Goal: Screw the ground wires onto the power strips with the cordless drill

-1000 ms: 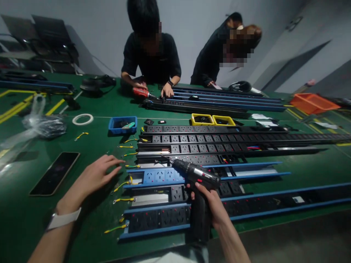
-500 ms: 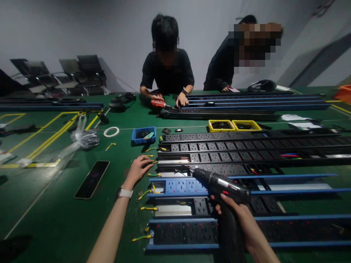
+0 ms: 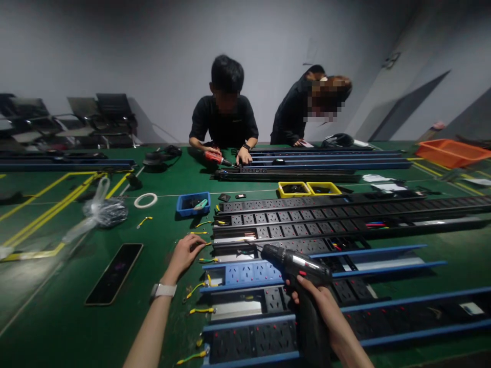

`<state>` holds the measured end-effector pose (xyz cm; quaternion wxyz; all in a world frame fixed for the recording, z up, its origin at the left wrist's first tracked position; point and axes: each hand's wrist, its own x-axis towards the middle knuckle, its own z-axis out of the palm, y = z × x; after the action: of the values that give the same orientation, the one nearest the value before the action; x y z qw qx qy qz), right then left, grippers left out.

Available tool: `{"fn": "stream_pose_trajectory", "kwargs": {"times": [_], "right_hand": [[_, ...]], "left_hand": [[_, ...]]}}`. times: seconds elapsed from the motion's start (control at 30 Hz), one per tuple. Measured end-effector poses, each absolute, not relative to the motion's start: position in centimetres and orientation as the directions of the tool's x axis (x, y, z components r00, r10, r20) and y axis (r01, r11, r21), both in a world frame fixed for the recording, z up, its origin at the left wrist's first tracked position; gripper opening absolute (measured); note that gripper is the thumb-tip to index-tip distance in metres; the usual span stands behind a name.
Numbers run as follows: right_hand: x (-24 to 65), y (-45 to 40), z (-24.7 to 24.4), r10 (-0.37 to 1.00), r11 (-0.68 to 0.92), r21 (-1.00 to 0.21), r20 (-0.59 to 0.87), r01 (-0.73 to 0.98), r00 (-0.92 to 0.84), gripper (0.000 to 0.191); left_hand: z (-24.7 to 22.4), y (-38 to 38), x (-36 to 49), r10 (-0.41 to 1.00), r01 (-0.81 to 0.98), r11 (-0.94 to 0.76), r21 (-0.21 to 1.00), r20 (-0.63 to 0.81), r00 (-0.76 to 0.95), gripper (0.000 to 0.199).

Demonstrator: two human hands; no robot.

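Note:
My right hand (image 3: 320,301) grips the handle of a black cordless drill (image 3: 299,263). The drill's long bit points left, over the open end of a black power strip (image 3: 274,231). My left hand (image 3: 187,252), with a watch on its wrist, is closed in a pinch at that strip's left end. Between its fingertips is a short yellow-green wire (image 3: 208,244), its far part hidden by the fingers. Below lies a blue power strip (image 3: 251,274) with blue sockets. Similar yellow-green wires stick out of the other strips' left ends, such as a lower wire (image 3: 202,310).
A phone (image 3: 114,274) lies left of my left arm. Beyond are a tape ring (image 3: 146,200), a plastic bag (image 3: 105,210), a blue bin (image 3: 194,205) and yellow bins (image 3: 294,190). Across the table one co-worker (image 3: 223,120) holds a red power tool (image 3: 215,157); another person (image 3: 291,112) leans over.
The view has shifted, so the scene sits lower and further left. My left hand stays at the strip's end, and the drill keeps about the same place over the strips.

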<state>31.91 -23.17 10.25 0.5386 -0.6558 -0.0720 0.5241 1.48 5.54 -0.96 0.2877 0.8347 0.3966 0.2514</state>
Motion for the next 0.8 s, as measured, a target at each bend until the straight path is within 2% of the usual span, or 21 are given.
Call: {"fn": "stream_pose_trajectory", "kwargs": {"times": [0.3,0.53,0.8], "right_hand": [[31.3,-23.3,10.6,0.671,-0.351,-0.818,-0.559,-0.457,0.486,0.039],[31.7,-23.1,9.7,0.644,-0.380,-0.799,-0.590,-0.465,0.487,0.044],[31.9,-23.1,9.7,0.670,-0.378,-0.812,-0.572,-0.445,0.474,0.049]], "left_hand": [[-0.8,5.1,1.5,0.835,0.536,-0.504,0.678,0.223,0.503,0.032],[-2.0,5.7,1.3,0.826,0.492,-0.519,0.699,0.262,0.499,0.036],[-2.1,5.7,1.4,0.821,0.516,-0.528,0.674,0.249,0.514,0.026]]}}
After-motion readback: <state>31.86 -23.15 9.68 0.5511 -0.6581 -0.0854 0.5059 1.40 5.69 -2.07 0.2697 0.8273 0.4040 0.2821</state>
